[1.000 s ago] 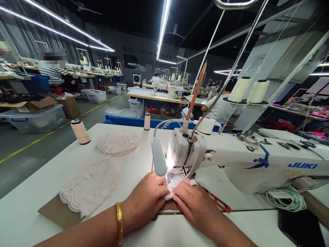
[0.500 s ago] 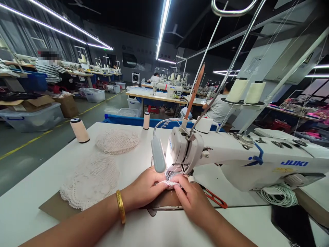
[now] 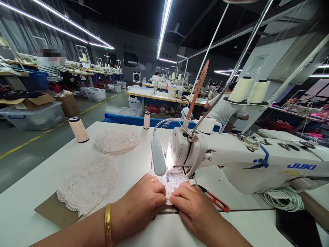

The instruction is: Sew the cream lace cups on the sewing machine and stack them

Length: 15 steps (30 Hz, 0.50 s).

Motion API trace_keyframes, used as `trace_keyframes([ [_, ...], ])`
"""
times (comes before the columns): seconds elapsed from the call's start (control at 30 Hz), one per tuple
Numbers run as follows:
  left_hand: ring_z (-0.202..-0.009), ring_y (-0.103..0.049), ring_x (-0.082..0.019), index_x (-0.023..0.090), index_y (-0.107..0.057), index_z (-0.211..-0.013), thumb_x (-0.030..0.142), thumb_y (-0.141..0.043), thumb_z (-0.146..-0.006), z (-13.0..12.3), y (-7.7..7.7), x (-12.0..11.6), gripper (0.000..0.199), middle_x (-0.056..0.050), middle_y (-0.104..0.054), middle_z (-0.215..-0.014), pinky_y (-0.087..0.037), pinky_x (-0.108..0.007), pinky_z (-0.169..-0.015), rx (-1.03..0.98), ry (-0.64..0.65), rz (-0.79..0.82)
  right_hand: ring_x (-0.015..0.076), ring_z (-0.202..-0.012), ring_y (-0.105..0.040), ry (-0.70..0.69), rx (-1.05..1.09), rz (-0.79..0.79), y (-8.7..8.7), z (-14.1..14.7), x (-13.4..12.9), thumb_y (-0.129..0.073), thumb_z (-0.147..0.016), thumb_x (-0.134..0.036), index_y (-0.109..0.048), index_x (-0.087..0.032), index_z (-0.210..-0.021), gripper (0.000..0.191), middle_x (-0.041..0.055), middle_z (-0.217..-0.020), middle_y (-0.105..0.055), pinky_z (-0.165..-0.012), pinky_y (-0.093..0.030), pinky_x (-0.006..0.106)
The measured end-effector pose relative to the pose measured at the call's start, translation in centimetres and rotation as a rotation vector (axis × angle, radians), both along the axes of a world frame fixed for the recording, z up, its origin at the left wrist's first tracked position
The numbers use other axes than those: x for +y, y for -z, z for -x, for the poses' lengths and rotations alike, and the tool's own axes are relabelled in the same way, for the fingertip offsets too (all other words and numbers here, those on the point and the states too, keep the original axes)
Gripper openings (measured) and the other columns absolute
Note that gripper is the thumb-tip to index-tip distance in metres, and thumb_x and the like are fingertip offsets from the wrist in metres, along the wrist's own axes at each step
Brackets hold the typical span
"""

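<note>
A piece of white lace (image 3: 172, 183) lies under the head of the white sewing machine (image 3: 185, 147), lit by a small lamp (image 3: 158, 156). My left hand (image 3: 146, 197) pinches its near edge from the left, fingers curled. Close beside it, my right hand (image 3: 191, 202) grips the same edge from the right, fingers bent together. The hands nearly meet in front of the needle area, which the lamp and machine head partly hide. Two stacks of lace pieces, a near one (image 3: 88, 183) and a far one (image 3: 117, 140), rest on the table to the left.
Thread cones stand at the table's left edge (image 3: 78, 130) and back (image 3: 146, 120). Red-handled snips (image 3: 217, 200) lie right of my right hand. A coiled cable (image 3: 284, 199) and a dark phone-like slab (image 3: 296, 224) are at far right. Other people sit at machines beyond.
Both hands have come back toward me and curled more. More of the lace now shows spread out between them and the machine head. The view has shifted slightly.
</note>
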<state>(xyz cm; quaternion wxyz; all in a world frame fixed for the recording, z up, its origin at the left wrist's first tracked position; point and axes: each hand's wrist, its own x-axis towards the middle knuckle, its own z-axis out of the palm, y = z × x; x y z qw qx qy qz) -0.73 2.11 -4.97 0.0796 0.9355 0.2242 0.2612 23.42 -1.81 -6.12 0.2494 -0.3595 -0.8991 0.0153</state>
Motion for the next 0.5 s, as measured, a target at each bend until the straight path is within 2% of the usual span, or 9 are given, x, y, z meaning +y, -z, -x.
trace_keyframes([
  [0.23,-0.078,-0.063,-0.019,0.019,-0.07,-0.079,0.007,-0.059,-0.102,-0.1,-0.1,1.2,0.028,-0.002,-0.074,-0.087,-0.041,-0.034,-0.069,0.028,-0.036,-0.03,0.0245,-0.09,-0.067,0.084,-0.02,0.015,0.4,0.2,0.4,-0.057,-0.089,0.005,-0.07,-0.024,-0.11,0.038,0.0044,-0.106,-0.075,-0.075,-0.048,0.037],
  [0.5,-0.087,-0.065,-0.023,0.021,-0.075,-0.105,0.0,-0.062,-0.094,0.2,0.6,0.9,0.027,-0.004,-0.076,-0.096,-0.044,-0.035,-0.076,0.03,0.028,-0.05,0.0244,-0.089,-0.066,0.088,-0.038,0.015,0.4,0.0,0.2,-0.054,-0.089,0.006,-0.069,-0.023,-0.11,0.039,0.0051,-0.106,-0.075,-0.076,-0.051,0.038],
])
